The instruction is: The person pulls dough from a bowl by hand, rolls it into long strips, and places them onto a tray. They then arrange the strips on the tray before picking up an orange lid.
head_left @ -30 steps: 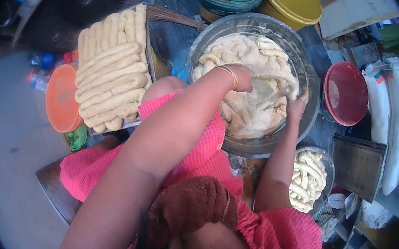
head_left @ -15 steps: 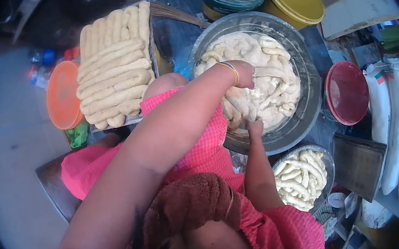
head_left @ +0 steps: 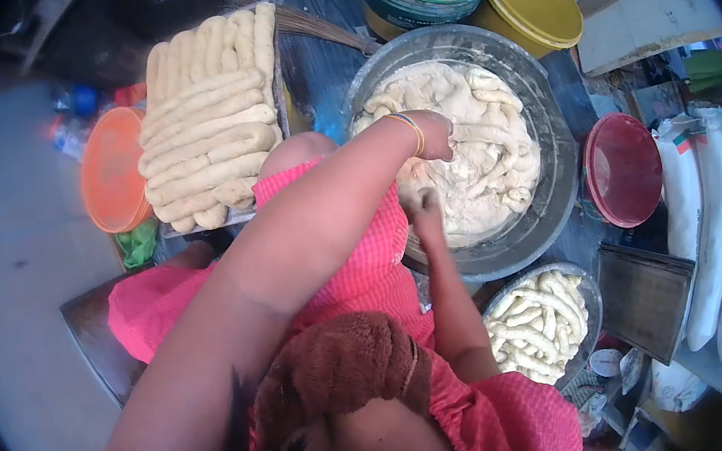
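Observation:
A wide grey basin [head_left: 552, 189] holds pale, flour-dusted dough strips [head_left: 513, 140] heaped over loose flour. My left hand [head_left: 433, 136], with thin bands at the wrist, is over the left part of the heap. Its fingers curl downward, and what they grip is hidden. Just below it, near the basin's near-left rim, my right hand [head_left: 425, 213] is closed on dough, most of which its fingers cover. Left of the basin, a tray [head_left: 280, 114] carries thick dough ropes [head_left: 208, 119] laid side by side in rows.
A smaller bowl [head_left: 591, 328] of dough strips [head_left: 541, 322] stands to the lower right. Around the basin are a red tub [head_left: 624, 171], a green bucket with flour [head_left: 422, 5] and a yellow bucket [head_left: 537, 9]. An orange tub [head_left: 113, 171] sits beside the tray; long white packages [head_left: 712, 230] lie far right.
My right hand has moved left and slightly up inside the basin, closer to my left hand. My left hand has shifted only a little to the left.

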{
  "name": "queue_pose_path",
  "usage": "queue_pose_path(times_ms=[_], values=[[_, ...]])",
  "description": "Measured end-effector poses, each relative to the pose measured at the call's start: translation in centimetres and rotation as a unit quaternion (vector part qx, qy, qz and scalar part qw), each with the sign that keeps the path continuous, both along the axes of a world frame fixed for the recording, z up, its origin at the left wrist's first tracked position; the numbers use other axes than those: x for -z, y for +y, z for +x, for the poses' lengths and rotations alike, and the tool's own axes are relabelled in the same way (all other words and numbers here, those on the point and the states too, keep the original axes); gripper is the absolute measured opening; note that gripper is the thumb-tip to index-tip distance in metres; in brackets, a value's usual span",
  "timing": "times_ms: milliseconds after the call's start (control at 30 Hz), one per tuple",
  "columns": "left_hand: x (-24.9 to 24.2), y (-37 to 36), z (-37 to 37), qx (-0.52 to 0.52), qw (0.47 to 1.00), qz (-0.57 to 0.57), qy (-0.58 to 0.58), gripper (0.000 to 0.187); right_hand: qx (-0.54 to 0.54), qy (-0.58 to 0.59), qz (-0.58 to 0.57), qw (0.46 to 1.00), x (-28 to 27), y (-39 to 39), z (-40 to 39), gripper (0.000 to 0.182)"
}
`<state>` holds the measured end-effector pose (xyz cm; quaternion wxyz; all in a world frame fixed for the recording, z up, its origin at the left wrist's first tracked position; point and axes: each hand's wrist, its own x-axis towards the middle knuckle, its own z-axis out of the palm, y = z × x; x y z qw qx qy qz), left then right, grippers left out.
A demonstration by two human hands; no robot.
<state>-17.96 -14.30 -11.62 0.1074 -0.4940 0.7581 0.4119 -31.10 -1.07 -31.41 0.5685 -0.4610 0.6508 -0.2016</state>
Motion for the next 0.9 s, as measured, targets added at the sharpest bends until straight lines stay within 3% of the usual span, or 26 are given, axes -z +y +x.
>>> queue_pose_path(times_ms=[67, 133, 200, 233, 333, 367, 400, 467, 567, 633, 733, 767, 900], values=[[0.3, 0.1, 0.6, -0.001, 1.0, -0.006, 0.003, 0.058, 0.072, -0.053, -0.114, 0.989, -0.4, -3.0, -0.9, 0.051], [0.5, -0.1, 1.1, -0.01, 1.0, 0.005, 0.002, 0.057, 0.112, -0.244, -0.093, 0.959, -0.8, -6.6, -2.4, 0.048], [0.5, -0.1, 1.2, -0.015, 1.0, 0.006, 0.002, 0.057, 0.217, -0.395, -0.103, 0.887, -6.6, -7.8, -2.5, 0.038], [0.4, -0.1, 1.3, -0.022, 1.0, 0.007, 0.001, 0.056, 0.216, -0.395, -0.103, 0.887, -6.9, -8.2, -2.8, 0.038], [-0.4, 0.2, 1.1, -0.016, 1.0, -0.008, -0.003, 0.056, 0.204, -0.301, -0.147, 0.92, -6.0, -8.8, -5.1, 0.045], [-0.2, 0.2, 1.1, -0.016, 1.0, -0.008, -0.002, 0.056, 0.083, -0.095, -0.062, 0.99, -3.5, -8.5, -6.0, 0.051], [0.1, 0.1, 1.0, -0.014, 1.0, -0.004, 0.005, 0.056, -0.044, 0.117, 0.027, 0.992, -0.8, -8.1, -6.6, 0.057], [0.3, 0.0, 0.7, -0.013, 1.0, 0.0, 0.012, 0.056, -0.168, 0.318, -0.03, 0.933, 4.8, -3.7, -5.9, 0.065], [0.4, 0.0, 0.6, -0.011, 1.0, 0.005, 0.004, 0.057, -0.164, 0.32, 0.04, 0.932, 3.0, 0.7, -3.2, 0.066], [0.7, 0.1, 0.7, -0.012, 1.0, -0.009, 0.017, 0.057, -0.097, 0.314, -0.043, 0.944, 5.1, 1.3, -3.2, 0.059], [0.5, 0.0, 0.9, -0.001, 1.0, -0.008, 0.007, 0.058, -0.125, 0.287, -0.091, 0.945, 4.9, -0.1, -4.7, 0.051], [0.5, -0.1, 0.9, -0.001, 1.0, -0.008, 0.007, 0.058, -0.106, 0.288, -0.106, 0.946, 4.4, -0.4, -4.7, 0.041], [0.8, -0.2, 0.9, 0.001, 1.0, -0.009, 0.014, 0.058, -0.064, 0.223, -0.096, 0.968, 0.5, -1.8, -3.6, 0.033]])
